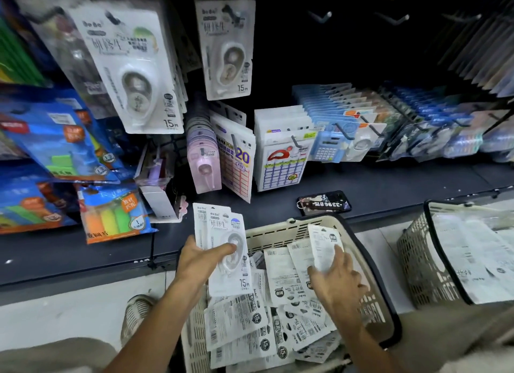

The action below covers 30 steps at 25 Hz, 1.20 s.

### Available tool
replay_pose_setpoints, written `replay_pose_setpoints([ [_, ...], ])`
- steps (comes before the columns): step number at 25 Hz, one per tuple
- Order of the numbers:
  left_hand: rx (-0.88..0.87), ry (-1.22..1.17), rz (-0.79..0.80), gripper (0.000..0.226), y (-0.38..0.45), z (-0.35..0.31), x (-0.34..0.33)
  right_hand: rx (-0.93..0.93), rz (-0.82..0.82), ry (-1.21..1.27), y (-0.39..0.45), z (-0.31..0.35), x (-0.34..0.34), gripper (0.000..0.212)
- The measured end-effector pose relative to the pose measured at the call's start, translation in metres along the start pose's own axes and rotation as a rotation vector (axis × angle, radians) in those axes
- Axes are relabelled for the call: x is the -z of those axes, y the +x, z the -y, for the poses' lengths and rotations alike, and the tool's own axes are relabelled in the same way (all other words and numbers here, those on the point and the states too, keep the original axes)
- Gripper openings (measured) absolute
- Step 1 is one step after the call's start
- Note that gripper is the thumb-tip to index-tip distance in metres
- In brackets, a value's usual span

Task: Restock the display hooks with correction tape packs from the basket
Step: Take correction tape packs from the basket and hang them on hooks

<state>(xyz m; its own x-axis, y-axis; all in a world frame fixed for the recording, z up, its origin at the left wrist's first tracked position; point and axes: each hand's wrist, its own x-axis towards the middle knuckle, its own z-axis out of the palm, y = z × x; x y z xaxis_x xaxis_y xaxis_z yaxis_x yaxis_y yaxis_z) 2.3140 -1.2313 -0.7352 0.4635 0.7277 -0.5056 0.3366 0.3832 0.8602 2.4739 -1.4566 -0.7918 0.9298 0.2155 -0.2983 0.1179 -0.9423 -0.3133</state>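
Fingers and thumb of the left hand grip a small fanned stack of correction tape packs, held face-up just above the near-left corner of the basket. The right hand reaches into the same basket, its fingers pinching the lower edge of one pack that stands tilted with its printed back showing. More packs lie loose in the basket, mostly back-side up.

A second basket of similar packs sits to the right on the pale floor. Beyond both runs a dark shelf, where a phone lies with a key tag reading "3396875", seen upside down. Above, hooks carry hanging packs of the same kind, printed "BoBo" and "15m". Two bare hooks jut from the dark back panel further right. Lower hooks hold label sheets, one marked "20", and blue calculators. Highlighter packets hang at left.
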Motion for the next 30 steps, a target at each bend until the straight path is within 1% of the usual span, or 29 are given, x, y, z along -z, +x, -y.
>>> replay_pose_setpoints([
  [2, -0.026, 0.043, -0.007, 0.051, 0.001, 0.003, 0.003, 0.059, -0.005, 0.356, -0.005, 0.016, 0.015, 0.080],
  [3, -0.031, 0.058, -0.004, 0.052, 0.001, 0.004, 0.004, 0.096, 0.031, 0.589, -0.007, 0.027, 0.024, 0.069],
  [4, -0.030, 0.061, 0.002, 0.052, 0.000, 0.005, 0.004, 0.095, 0.136, 0.870, -0.012, 0.040, 0.034, 0.058],
  [5, -0.029, 0.038, 0.013, 0.053, 0.000, 0.005, 0.004, 0.076, 0.330, 1.177, -0.017, 0.054, 0.041, 0.051],
  [6, -0.025, 0.001, 0.030, 0.053, 0.000, 0.004, 0.004, 0.053, 0.567, 1.440, -0.025, 0.065, 0.048, 0.053],
  [7, -0.025, -0.033, 0.057, 0.054, -0.001, 0.002, 0.003, 0.026, 0.761, 1.580, -0.034, 0.073, 0.054, 0.058],
  [8, -0.030, -0.051, 0.092, 0.053, -0.002, 0.000, 0.003, 0.039, 0.914, 1.609, -0.043, 0.080, 0.057, 0.061],
  [9, -0.038, -0.048, 0.134, 0.051, -0.002, -0.002, 0.004, 0.076, 0.991, 1.546, -0.049, 0.085, 0.058, 0.060],
  [10, -0.042, -0.034, 0.173, 0.049, -0.003, -0.003, 0.005, 0.112, 1.004, 1.447, -0.053, 0.088, 0.056, 0.057],
  [11, -0.041, -0.029, 0.202, 0.048, -0.005, -0.004, 0.006, 0.128, 0.962, 1.351, -0.055, 0.090, 0.054, 0.051],
  [12, -0.039, -0.042, 0.218, 0.048, -0.008, -0.005, 0.007, 0.137, 0.882, 1.283, -0.056, 0.092, 0.052, 0.045],
  [15, -0.028, -0.133, 0.250, 0.064, -0.011, -0.004, 0.012, 0.201, 0.623, 1.181, -0.052, 0.095, 0.049, 0.032],
  [16, -0.009, -0.171, 0.263, 0.070, -0.009, -0.005, 0.013, 0.205, 0.576, 1.134, -0.053, 0.096, 0.048, 0.027],
  [17, 0.018, -0.196, 0.284, 0.075, -0.008, -0.005, 0.013, 0.198, 0.570, 1.085, -0.056, 0.097, 0.047, 0.025],
  [18, 0.041, -0.189, 0.314, 0.081, -0.008, -0.008, 0.012, 0.206, 0.611, 1.064, -0.059, 0.099, 0.045, 0.026],
  [19, 0.045, -0.146, 0.337, 0.092, -0.009, -0.010, 0.009, 0.228, 0.677, 1.074, -0.062, 0.100, 0.042, 0.033],
  [20, 0.027, -0.087, 0.351, 0.101, -0.011, -0.012, 0.005, 0.256, 0.722, 1.094, -0.065, 0.100, 0.040, 0.046],
  [21, -0.006, -0.052, 0.354, 0.106, -0.013, -0.014, 0.001, 0.283, 0.725, 1.112, -0.066, 0.102, 0.039, 0.059],
  [22, -0.032, -0.039, 0.348, 0.108, -0.015, -0.016, -0.002, 0.332, 0.703, 1.121, -0.067, 0.104, 0.039, 0.066],
  [23, -0.045, -0.048, 0.343, 0.110, -0.016, -0.018, -0.005, 0.407, 0.687, 1.120, -0.066, 0.107, 0.039, 0.070],
  [25, -0.041, -0.090, 0.309, 0.109, -0.014, -0.023, -0.003, 0.510, 0.745, 1.101, -0.059, 0.112, 0.041, 0.078],
  [27, -0.042, -0.152, 0.252, 0.098, -0.011, -0.026, 0.000, 0.436, 0.856, 1.132, -0.044, 0.104, 0.044, 0.083],
  [28, -0.045, -0.165, 0.232, 0.093, -0.012, -0.027, 0.001, 0.406, 0.864, 1.096, -0.033, 0.094, 0.042, 0.082],
  [29, -0.046, -0.160, 0.228, 0.090, -0.013, -0.026, 0.001, 0.399, 0.823, 0.961, -0.021, 0.080, 0.038, 0.081],
  [30, -0.040, -0.144, 0.230, 0.090, -0.015, -0.024, 0.001, 0.427, 0.753, 0.679, -0.009, 0.063, 0.033, 0.084],
])
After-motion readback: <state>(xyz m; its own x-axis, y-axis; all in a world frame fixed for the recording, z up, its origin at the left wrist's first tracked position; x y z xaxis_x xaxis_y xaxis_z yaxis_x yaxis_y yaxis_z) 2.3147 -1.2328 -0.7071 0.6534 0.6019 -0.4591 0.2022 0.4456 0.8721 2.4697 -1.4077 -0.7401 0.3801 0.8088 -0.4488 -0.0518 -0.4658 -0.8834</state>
